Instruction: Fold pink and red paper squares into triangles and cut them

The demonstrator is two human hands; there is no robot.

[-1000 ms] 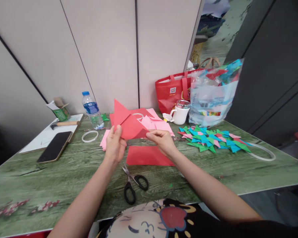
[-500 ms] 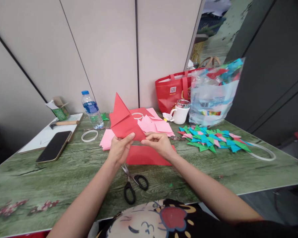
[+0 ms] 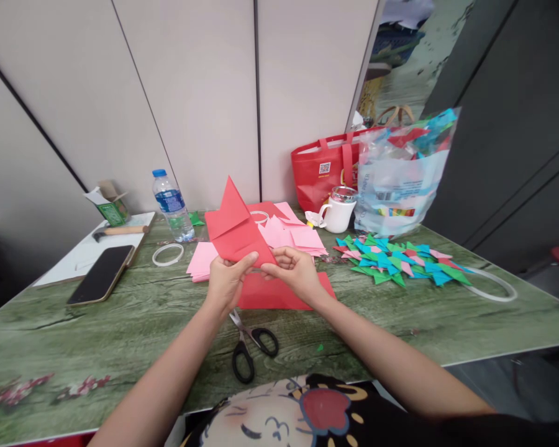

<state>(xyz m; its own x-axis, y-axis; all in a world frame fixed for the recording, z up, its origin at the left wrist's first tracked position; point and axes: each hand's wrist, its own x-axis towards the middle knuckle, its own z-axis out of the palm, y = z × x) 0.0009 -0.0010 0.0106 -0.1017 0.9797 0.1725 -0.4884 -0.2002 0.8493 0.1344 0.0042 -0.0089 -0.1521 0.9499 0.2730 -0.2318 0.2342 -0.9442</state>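
Observation:
Both hands hold up a folded sheet of red paper (image 3: 235, 233) above the table, its pointed corner sticking upward. My left hand (image 3: 230, 279) is closed on the lower left edge, thumb across the front. At the lower right corner, my right hand (image 3: 295, 270) pinches the paper between thumb and fingers. Beneath them lies a flat red sheet (image 3: 284, 295), partly covered by the hands. Black-handled scissors (image 3: 249, 341) rest just in front of it, blades toward the paper. Stacked pink paper (image 3: 295, 236) lies behind the hands, with more red paper at its back.
To the left are a phone (image 3: 101, 274), a hammer (image 3: 121, 231), a water bottle (image 3: 171, 208) and a white ring (image 3: 168, 254). On the right sit colourful folded paper pieces (image 3: 395, 261), a white mug (image 3: 339, 211), a red bag (image 3: 319, 174) and a plastic bag (image 3: 395, 186).
The upper point of the folded red paper has shifted a little to the right. My right hand has moved slightly left and its fingers are more curled at the corner.

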